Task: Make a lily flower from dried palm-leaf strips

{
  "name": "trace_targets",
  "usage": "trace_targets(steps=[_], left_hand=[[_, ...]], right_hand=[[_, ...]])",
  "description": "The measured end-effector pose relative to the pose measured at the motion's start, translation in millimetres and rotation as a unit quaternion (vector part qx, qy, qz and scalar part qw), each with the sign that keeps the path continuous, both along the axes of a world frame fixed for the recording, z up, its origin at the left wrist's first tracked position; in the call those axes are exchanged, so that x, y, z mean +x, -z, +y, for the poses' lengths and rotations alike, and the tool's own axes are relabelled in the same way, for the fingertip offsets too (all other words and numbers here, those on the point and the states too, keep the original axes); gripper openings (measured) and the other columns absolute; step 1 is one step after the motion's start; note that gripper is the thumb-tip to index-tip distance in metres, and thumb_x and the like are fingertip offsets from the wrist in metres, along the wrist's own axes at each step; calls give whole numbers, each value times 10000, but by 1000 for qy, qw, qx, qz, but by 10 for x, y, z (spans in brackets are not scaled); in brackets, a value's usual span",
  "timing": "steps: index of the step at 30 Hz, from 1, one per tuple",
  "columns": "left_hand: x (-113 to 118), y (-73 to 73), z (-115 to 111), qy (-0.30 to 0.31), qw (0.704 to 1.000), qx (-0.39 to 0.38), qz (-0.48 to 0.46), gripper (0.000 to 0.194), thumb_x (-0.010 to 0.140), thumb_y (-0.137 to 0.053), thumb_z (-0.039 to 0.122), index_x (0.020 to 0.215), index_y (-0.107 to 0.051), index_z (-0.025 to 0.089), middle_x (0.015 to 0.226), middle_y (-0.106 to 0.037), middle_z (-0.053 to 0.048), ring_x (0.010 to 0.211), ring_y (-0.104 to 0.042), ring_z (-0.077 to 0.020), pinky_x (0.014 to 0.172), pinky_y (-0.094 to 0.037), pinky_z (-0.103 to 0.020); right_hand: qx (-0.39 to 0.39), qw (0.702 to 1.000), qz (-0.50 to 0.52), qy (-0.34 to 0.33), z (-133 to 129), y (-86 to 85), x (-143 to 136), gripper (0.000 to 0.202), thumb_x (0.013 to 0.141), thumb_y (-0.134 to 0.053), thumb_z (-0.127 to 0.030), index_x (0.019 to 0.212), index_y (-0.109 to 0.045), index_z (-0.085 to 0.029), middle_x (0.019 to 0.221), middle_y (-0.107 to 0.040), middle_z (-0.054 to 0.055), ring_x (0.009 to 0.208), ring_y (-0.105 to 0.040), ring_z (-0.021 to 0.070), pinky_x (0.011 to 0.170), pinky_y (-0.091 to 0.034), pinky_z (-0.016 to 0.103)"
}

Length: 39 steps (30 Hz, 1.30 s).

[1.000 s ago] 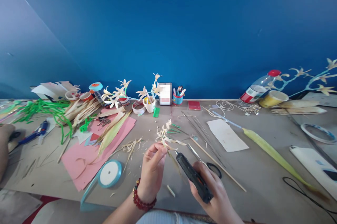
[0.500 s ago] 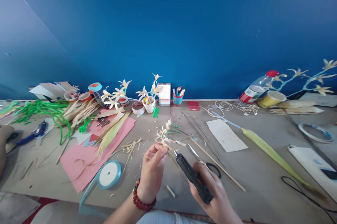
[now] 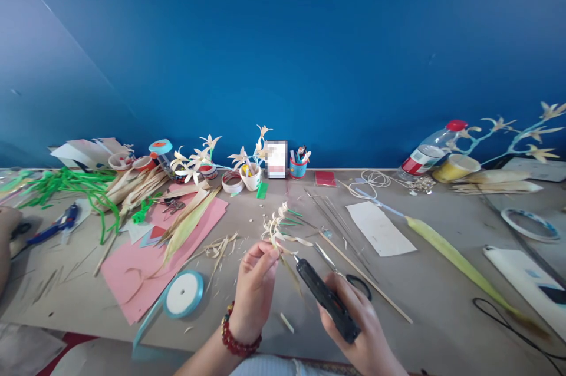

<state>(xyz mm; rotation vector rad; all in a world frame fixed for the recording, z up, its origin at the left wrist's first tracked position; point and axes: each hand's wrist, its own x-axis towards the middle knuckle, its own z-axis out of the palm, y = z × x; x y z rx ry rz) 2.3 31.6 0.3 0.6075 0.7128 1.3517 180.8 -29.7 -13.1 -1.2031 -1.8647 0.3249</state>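
My left hand (image 3: pixel 257 284), with a red bead bracelet at the wrist, pinches a thin pale husk strip (image 3: pixel 289 270) between thumb and fingers. My right hand (image 3: pixel 354 323) is wrapped round a black glue gun (image 3: pixel 327 299), whose metal tip points up and left, close to the strip but apart from my left fingers. Just beyond my left hand lie small cream husk flowers (image 3: pixel 275 223) with green stems. Scissors (image 3: pixel 329 259) with black handles lie behind the glue gun, next to a thin wooden stick (image 3: pixel 367 277).
On the left are a blue ribbon roll (image 3: pixel 183 293), pink paper (image 3: pixel 132 270), green wires (image 3: pixel 71 184) and another person's arm (image 3: pixel 5 246). White paper (image 3: pixel 380 228), a long green husk (image 3: pixel 460 255) and a plastic bottle (image 3: pixel 427 155) are on the right. Cups (image 3: pixel 250 177) stand along the wall.
The glue gun's tip has drawn back slightly from the pinched strip, to the right and down. My left hand has barely moved.
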Motion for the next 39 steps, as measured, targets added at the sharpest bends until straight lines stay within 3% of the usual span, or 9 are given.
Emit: trace_targets(steps=[15,22,30,32,35,39], left_hand=[[10,-22,-3,-2,1000,-15,-11,153,767,-754,258,673,-665,178,739,-602,-15,775,-533,-144,791,-408,-267],[7,-45,-2,-7,1000,-23,6,192,742,-771,284,647,-645,174,739,-603,-15,753,-525,-142,782,-419,-273],[-37,-10,-7,15,999,-42,-2,206,739,-782,289,651,-636,174,760,-616,-22,792,-541,-152,769,-426,-265],[-69,1,-11,26,999,-47,-7,200,748,-781,279,662,-634,174,776,-617,-20,789,-539,-145,778,-426,-256],[-115,15,-7,38,998,-48,-4,196,758,-777,280,675,-635,174,817,-624,-20,824,-542,-145,802,-426,-247],[-139,18,7,53,998,-13,19,198,766,-768,295,668,-646,174,774,-619,-26,832,-539,-158,817,-424,-255]], right_hand=[[24,999,1,24,-9,20,5,237,792,-506,-99,987,-502,-234,811,-650,31,705,-685,184,628,-550,228],[-10,1000,15,15,0,-3,-7,174,824,-515,-120,950,-499,-238,732,-610,-4,583,-634,153,553,-526,222],[-16,997,9,75,-3,72,55,198,876,-546,-207,1069,-513,-240,795,-670,6,651,-674,183,598,-529,243],[-43,995,-11,90,24,102,136,191,885,-548,-221,1072,-514,-237,788,-662,0,643,-664,181,596,-523,249],[-70,985,-81,136,66,195,411,255,872,-538,-235,1125,-513,-214,938,-684,54,781,-694,216,662,-544,287],[-82,934,-210,278,69,359,946,251,894,-506,-331,1102,-533,-194,1023,-691,113,829,-708,272,631,-544,340]])
